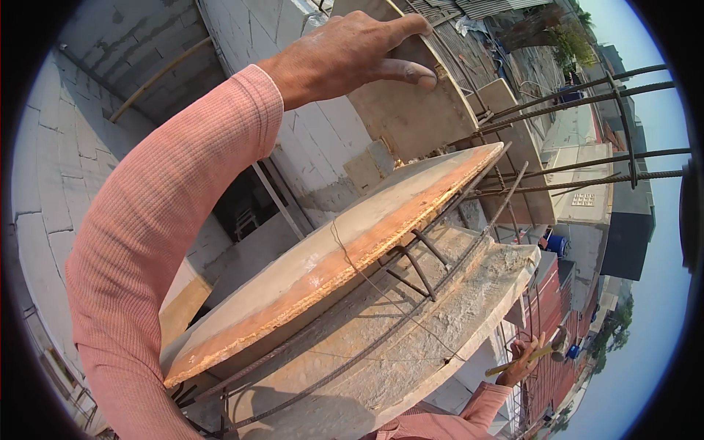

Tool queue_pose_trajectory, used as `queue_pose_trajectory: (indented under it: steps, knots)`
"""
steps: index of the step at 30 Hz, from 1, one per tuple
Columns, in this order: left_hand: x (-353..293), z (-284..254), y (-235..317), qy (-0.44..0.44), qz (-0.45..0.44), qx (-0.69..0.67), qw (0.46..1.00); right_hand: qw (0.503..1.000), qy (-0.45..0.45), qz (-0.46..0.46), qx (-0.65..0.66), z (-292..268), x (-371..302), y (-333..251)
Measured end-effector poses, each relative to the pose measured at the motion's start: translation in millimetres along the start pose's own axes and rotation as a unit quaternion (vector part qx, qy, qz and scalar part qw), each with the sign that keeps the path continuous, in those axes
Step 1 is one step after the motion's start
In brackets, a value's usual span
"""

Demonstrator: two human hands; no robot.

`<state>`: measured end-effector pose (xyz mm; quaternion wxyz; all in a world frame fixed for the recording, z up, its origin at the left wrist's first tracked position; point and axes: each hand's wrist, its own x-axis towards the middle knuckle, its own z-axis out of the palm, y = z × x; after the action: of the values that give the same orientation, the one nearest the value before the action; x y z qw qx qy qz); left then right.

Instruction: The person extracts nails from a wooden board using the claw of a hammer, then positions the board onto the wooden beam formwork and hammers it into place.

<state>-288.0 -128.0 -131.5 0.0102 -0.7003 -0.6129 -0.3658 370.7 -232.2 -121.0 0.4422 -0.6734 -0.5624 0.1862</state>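
Observation:
My left hand, its sleeve pink, reaches up across the view. Thumb and forefinger are stretched apart over a brown formwork board near its edge, and the other fingers are hidden. Whether it touches the board I cannot tell. At the lower right my right hand is closed round the wooden handle of a hammer, the head pointing right. Between my arms a plywood panel with a rough orange edge leans at a slant. Below it lies a rough concrete ledge with steel bars alongside.
Long rebar rods with a stirrup stick out at the upper right. Thin wire hangs over the panel, and bent bar ends rise beneath it. Grey block walls stand at left. Roofs and a blue drum lie far below right.

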Motion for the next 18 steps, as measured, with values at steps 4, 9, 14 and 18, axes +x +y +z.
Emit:
queue_pose_trajectory:
  steps: [4,9,14,18]
  knots:
    - [-2.8,-1.6,3.2,0.005,0.006,-0.011,1.000,1.000,0.002,-0.021,0.018,-15.0,6.0,25.3]
    - [5.1,-6.4,21.9,-0.068,-0.053,0.014,0.996,0.999,-0.006,-0.013,0.033,-20.4,3.9,38.8]
    - [7.1,-9.8,17.0,-0.088,-0.045,-0.004,0.995,1.000,0.007,-0.007,0.012,-5.6,-5.0,14.7]
    - [12.3,-11.5,25.1,-0.093,-0.040,0.001,0.995,1.000,0.007,0.000,0.006,-9.4,0.0,16.3]
